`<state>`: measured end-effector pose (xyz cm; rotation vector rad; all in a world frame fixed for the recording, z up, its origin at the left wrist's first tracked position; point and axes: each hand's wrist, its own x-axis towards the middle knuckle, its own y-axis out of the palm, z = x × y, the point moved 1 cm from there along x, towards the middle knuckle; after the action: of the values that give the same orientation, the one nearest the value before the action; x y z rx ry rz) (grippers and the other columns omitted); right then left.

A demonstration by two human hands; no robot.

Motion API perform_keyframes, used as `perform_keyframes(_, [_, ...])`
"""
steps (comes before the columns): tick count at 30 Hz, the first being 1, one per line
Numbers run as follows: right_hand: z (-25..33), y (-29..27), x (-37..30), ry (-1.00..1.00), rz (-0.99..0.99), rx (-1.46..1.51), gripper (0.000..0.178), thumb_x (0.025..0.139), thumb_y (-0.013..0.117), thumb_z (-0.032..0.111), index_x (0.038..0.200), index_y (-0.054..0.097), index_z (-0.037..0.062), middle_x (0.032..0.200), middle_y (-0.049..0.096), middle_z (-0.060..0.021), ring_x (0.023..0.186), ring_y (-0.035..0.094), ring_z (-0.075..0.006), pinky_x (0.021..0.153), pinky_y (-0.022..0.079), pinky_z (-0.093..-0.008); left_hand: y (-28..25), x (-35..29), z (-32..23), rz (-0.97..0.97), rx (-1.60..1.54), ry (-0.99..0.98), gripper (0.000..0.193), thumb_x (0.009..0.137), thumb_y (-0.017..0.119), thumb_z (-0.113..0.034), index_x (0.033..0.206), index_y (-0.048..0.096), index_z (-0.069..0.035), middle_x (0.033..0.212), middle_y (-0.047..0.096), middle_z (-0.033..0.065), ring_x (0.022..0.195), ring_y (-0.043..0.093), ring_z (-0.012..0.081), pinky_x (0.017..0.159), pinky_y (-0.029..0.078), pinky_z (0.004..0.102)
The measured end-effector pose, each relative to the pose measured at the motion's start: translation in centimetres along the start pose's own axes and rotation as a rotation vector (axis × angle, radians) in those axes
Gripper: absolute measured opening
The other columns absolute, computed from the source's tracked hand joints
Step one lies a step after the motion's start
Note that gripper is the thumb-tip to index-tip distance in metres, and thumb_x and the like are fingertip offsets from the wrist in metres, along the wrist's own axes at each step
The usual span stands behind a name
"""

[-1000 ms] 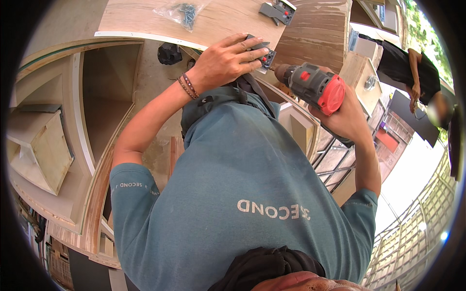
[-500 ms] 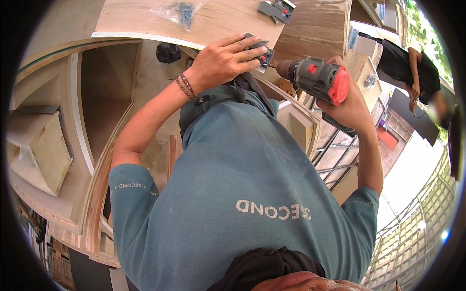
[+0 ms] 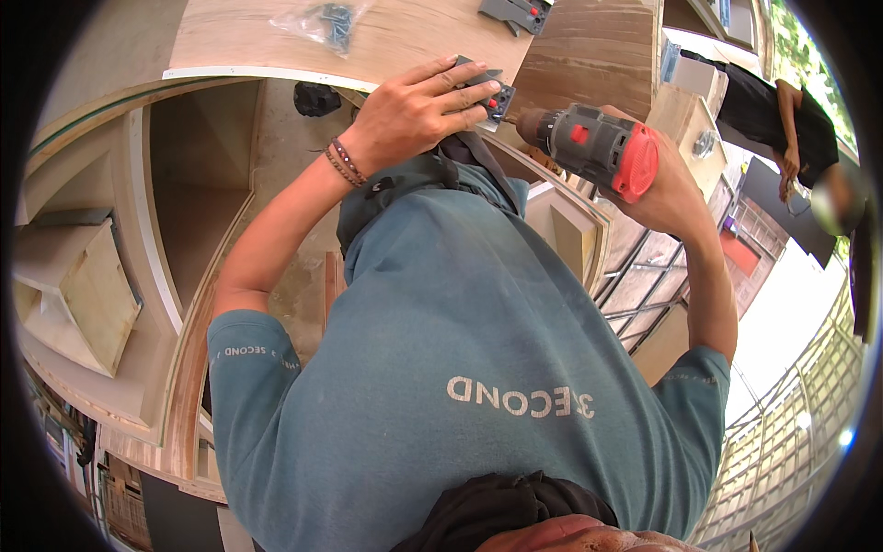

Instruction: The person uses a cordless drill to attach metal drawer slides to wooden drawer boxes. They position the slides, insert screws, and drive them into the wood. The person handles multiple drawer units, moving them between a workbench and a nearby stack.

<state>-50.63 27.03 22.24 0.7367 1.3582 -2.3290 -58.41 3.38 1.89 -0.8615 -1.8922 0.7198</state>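
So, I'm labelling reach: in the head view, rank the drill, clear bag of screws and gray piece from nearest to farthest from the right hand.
1. Drill: held in the right hand.
2. Gray piece: leftward, under the left hand.
3. Clear bag of screws: farther left, on the board.

The left arm (image 3: pixel 276 235) is bent at the elbow, and the left hand (image 3: pixel 414 110) is held palm down, its fingers (image 3: pixel 455 79) extended and slightly parted. The right hand (image 3: pixel 670 189) is closed in a grip.
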Motion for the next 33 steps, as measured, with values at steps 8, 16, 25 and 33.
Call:
perform_keyframes(8, [1.1,0.0,0.3,0.012,0.021,-0.027,0.044,0.075,0.078,0.011,0.116,0.064,0.0088,0.095,0.072,-0.0163,0.092,0.066,-0.0432,0.081,0.053,-0.0447,-0.1,0.0,0.0,0.006,0.003,0.003,0.021,0.086,0.069,-0.02,0.105,0.076,-0.021,0.145,0.064,-0.0057,0.14,0.054,0.018,0.12,0.045,0.038])
perform_keyframes(16, [1.1,0.0,0.4,0.013,0.031,-0.044,0.044,0.074,0.077,0.01,0.116,0.063,0.0075,0.095,0.072,-0.0175,0.092,0.065,-0.0453,0.082,0.053,-0.0461,0.0,-0.1,0.0,0.009,0.0,-0.001,0.022,0.085,0.068,-0.019,0.105,0.077,-0.022,0.145,0.064,-0.0059,0.14,0.054,0.0178,0.12,0.045,0.0374])
perform_keyframes(25, [1.4,-0.4,0.8,-0.02,0.008,-0.076,0.042,0.072,0.081,0.013,0.11,0.063,0.0097,0.092,0.072,-0.0158,0.091,0.067,-0.043,0.077,0.053,-0.046,-0.1,-0.1,0.0,0.015,-0.007,0.006,0.024,0.085,0.068,-0.02,0.107,0.077,-0.021,0.145,0.064,-0.005,0.139,0.055,0.0186,0.12,0.046,0.0379])
perform_keyframes(33, [1.5,-0.4,1.3,-0.008,0.024,-0.072,0.04,0.071,0.081,0.012,0.107,0.062,0.0116,0.088,0.071,-0.0148,0.088,0.067,-0.0428,0.073,0.053,-0.0471,0.0,-0.2,0.2,0.013,-0.01,0.016,0.024,0.085,0.069,-0.021,0.108,0.076,-0.021,0.145,0.064,-0.0043,0.139,0.055,0.0189,0.12,0.045,0.0387])
